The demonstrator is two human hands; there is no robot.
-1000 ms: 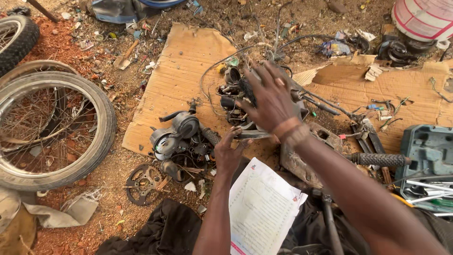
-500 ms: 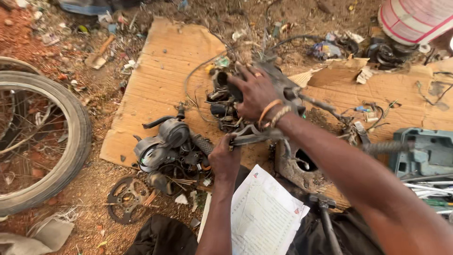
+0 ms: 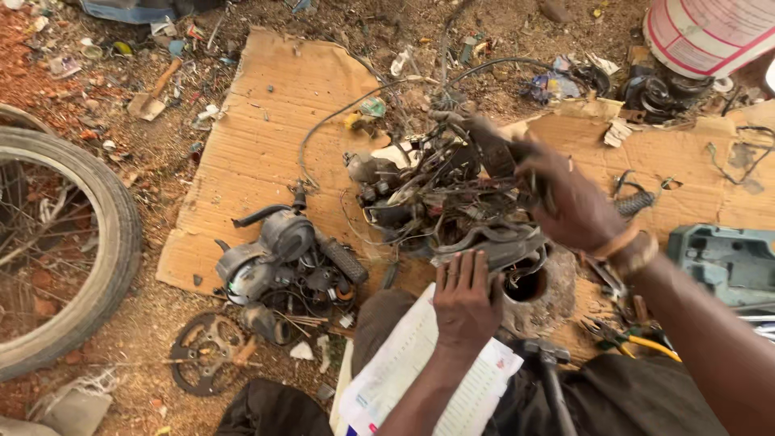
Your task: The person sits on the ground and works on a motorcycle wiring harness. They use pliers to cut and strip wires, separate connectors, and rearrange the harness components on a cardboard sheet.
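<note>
The left hand (image 3: 467, 297) grips the underside of a greasy, wire-tangled engine assembly (image 3: 452, 202). The right hand (image 3: 569, 202) clasps its top, fingers curled. Beneath lies corrugated cardboard (image 3: 258, 145).

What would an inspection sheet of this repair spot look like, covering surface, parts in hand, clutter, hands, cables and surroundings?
Surface: flattened cardboard on red dirt.
Job's things: tangled engine part assembly, lifted over the cardboard.
Clutter: motor parts pile, sprocket, printed paper, pliers.
Grippers: left hand grips the assembly's underside; right hand grips its top.
Cables: black cable loops across the cardboard.
Surroundings: spoked wheel, green tool case, white bucket.
</note>
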